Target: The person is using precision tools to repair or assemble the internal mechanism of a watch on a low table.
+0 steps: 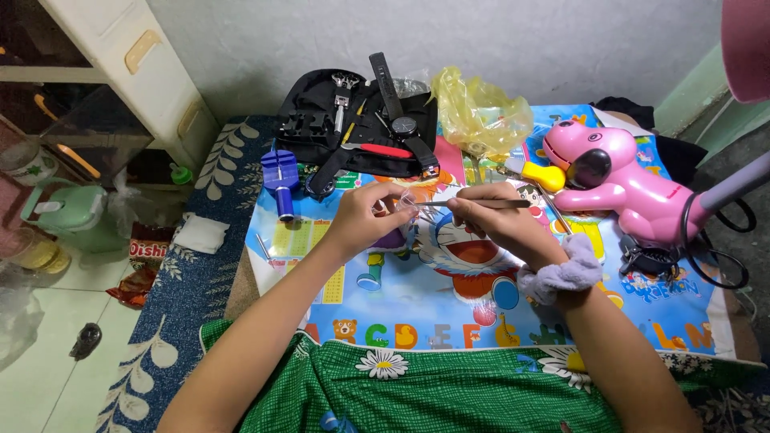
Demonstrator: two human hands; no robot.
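Note:
My left hand point(365, 216) pinches a small clear plastic bag point(407, 204) above a low table covered with a colourful cartoon mat point(449, 305). My right hand point(497, 220) grips a thin metal tool, tweezers by the look of it point(473, 204), with its tip pointing left into the little bag. A lilac scrunchie point(565, 273) sits on my right wrist. What is inside the bag is too small to tell.
An open black tool case point(321, 120) with a watch and hand tools lies at the back. Beside it are a blue tool point(281, 176), a yellow plastic bag point(481, 112) and a pink dog-shaped toy point(618, 176). A cabinet point(136, 72) stands at the left.

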